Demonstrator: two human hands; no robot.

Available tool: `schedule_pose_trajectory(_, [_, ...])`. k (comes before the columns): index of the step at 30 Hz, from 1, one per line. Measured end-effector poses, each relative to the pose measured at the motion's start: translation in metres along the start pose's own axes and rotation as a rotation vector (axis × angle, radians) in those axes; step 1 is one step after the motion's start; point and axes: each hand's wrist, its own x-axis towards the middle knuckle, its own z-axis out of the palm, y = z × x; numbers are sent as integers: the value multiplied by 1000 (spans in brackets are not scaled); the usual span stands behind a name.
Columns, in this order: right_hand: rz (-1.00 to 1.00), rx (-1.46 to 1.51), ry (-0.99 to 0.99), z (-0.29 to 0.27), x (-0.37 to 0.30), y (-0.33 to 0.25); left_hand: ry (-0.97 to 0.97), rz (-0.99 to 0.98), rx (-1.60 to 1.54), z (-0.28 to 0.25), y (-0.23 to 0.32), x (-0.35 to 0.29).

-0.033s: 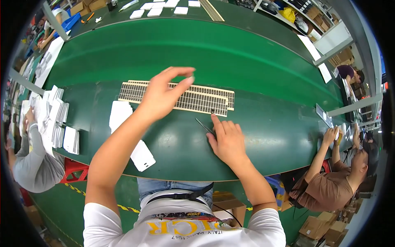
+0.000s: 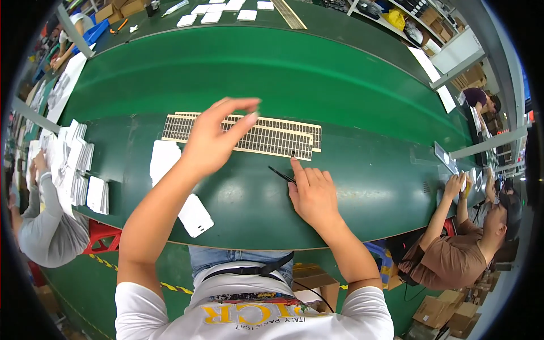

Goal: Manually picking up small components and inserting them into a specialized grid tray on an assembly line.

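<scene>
Cream sheets of small black rectangular labels (image 2: 277, 143) lie overlapped on the green table. My left hand (image 2: 212, 139) hovers over their left half, thumb and index finger curved but apart, with nothing visible between them. My right hand (image 2: 314, 192) is at the sheets' near right corner, its index fingertip at a small dark piece by the edge. A slim dark pointed tool, like tweezers (image 2: 278, 172), sticks out to the left from under my right thumb. White flat panels (image 2: 196, 215) lie near my left forearm, which partly covers them.
Stacks of white panels (image 2: 97, 195) stand at the left beside a co-worker in a grey sleeve. Another co-worker in brown (image 2: 447, 255) sits at the right. Beyond the table runs a bright green belt (image 2: 255, 68), with more white pieces (image 2: 211, 17) on the far side.
My left hand has moved slightly left and toward me, its fingers still apart. My right hand stays put, while the tool under its thumb has tilted slightly.
</scene>
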Motion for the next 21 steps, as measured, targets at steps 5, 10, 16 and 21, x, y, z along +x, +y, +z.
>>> schedule_pose_trajectory(5, [-16,47,72,5,-1,13,64,164,293,-43,3,-83])
schedule_pose_trajectory(10, [141,112,425,-1,24,65,131,141,485,-57,-5,-153])
schedule_pose_trajectory(16, [503,13,126,6,57,91,40,179,650,-44,-16,-196])
schedule_pose_trajectory(21, [440,-146,87,7,55,93,142,74,763,-38,-32,-228])
